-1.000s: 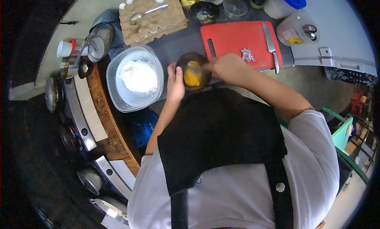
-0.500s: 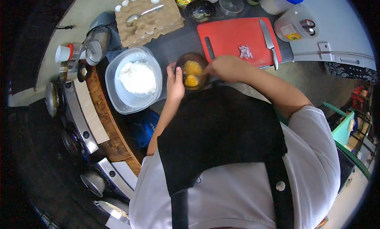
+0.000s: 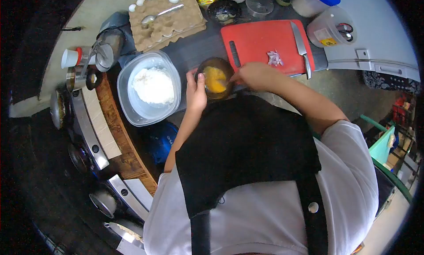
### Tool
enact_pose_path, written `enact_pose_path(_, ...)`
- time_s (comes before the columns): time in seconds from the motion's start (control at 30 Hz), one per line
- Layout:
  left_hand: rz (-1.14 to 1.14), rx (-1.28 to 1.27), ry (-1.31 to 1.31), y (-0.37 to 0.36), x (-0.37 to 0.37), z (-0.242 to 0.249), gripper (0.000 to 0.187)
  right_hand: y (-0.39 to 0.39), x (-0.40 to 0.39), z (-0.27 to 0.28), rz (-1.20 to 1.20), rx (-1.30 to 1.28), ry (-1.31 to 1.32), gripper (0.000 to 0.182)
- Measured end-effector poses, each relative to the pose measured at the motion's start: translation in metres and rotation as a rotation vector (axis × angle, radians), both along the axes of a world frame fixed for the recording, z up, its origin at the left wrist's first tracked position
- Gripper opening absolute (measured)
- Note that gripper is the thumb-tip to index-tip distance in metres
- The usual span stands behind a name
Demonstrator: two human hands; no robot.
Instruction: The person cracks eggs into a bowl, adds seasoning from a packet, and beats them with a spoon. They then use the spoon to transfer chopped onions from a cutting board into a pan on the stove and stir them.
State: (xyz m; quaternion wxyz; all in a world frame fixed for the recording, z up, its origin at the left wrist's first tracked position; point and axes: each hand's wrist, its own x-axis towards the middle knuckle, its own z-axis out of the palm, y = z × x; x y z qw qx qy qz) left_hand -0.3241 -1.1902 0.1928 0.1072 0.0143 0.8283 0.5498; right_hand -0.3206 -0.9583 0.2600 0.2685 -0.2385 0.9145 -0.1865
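A small dark brown bowl [image 3: 228,91] on the grey counter holds cracked eggs [image 3: 215,78], their yolks partly broken into yellow-orange liquid. My left hand [image 3: 197,91] grips the bowl's left side, thumb over the rim. At the right rim, my right hand [image 3: 253,76] is closed around a utensil that reaches into the egg; its kind I cannot tell. Left of the bowl stands a clear plastic tub [image 3: 126,98] with white flour [image 3: 154,85] inside. A red cutting board [image 3: 254,36] lies beyond my right hand, bearing chopped onion [image 3: 274,58] and a knife [image 3: 299,42].
An egg tray [image 3: 185,19] at the back carries several white eggs and a metal spoon [image 3: 161,15]. Behind the board are a black bowl [image 3: 224,12] and a clear lid [image 3: 259,5]. A utensil container [image 3: 324,28] stands right; a stove [image 3: 91,133] runs along the left.
The two round yolks have broken and run together as the right hand stirs. The left hand keeps its hold on the bowl.
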Motion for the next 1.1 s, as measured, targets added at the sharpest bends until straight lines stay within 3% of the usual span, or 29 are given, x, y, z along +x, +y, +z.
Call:
enact_pose_path(0.13, 0.020, 0.024, -0.052, 0.003, 0.000, 0.014, 0.043, -0.002, 0.001, 0.006, -0.184, -0.063, 0.190, 0.033)
enact_pose_path(0.2, 0.008, 0.021, -0.043, 0.002, 0.000, 0.008, 0.042, -0.002, -0.001, 0.010, -0.004, 0.007, -0.027, 0.035)
enact_pose_path(0.33, 0.017, -0.036, 0.033, 0.002, -0.002, 0.000, 0.042, -0.003, -0.002, 0.008, -0.092, 0.131, 0.094, 0.036)
enact_pose_path(0.43, 0.018, 0.009, -0.084, 0.003, -0.001, 0.011, 0.041, -0.001, 0.000, 0.004, -0.074, -0.016, -0.004, 0.039)
enact_pose_path(0.5, 0.011, -0.017, -0.004, 0.000, -0.003, -0.005, 0.040, -0.001, -0.002, 0.011, -0.031, 0.135, -0.006, 0.039)
enact_pose_path(0.57, 0.001, -0.048, 0.078, 0.001, -0.004, -0.001, 0.040, 0.002, -0.001, 0.006, -0.089, 0.077, 0.028, 0.040)
enact_pose_path(0.63, -0.006, 0.010, -0.061, 0.003, -0.003, 0.007, 0.039, 0.003, 0.000, 0.007, -0.146, 0.023, 0.063, 0.040)
enact_pose_path(0.73, -0.040, 0.062, 0.009, 0.003, -0.003, -0.009, 0.039, 0.001, 0.000, 0.009, -0.042, 0.017, -0.127, 0.042)
enact_pose_path(0.8, -0.025, 0.034, 0.019, 0.002, -0.003, -0.010, 0.039, 0.003, -0.001, 0.001, -0.158, 0.054, 0.134, 0.041)
enact_pose_path(0.83, -0.008, 0.005, 0.030, 0.004, -0.003, -0.006, 0.039, 0.004, 0.000, 0.003, -0.157, 0.056, 0.135, 0.041)
enact_pose_path(0.93, -0.004, 0.009, -0.022, 0.005, -0.004, 0.004, 0.040, 0.003, 0.000, 0.010, -0.037, -0.058, -0.065, 0.041)
enact_pose_path(1.03, -0.020, -0.004, -0.002, 0.005, -0.005, 0.001, 0.041, 0.003, -0.001, 0.016, -0.094, 0.160, 0.063, 0.040)
enact_pose_path(1.1, -0.036, -0.017, -0.015, 0.004, -0.005, -0.001, 0.042, 0.006, 0.002, 0.016, -0.147, -0.153, -0.121, 0.037)
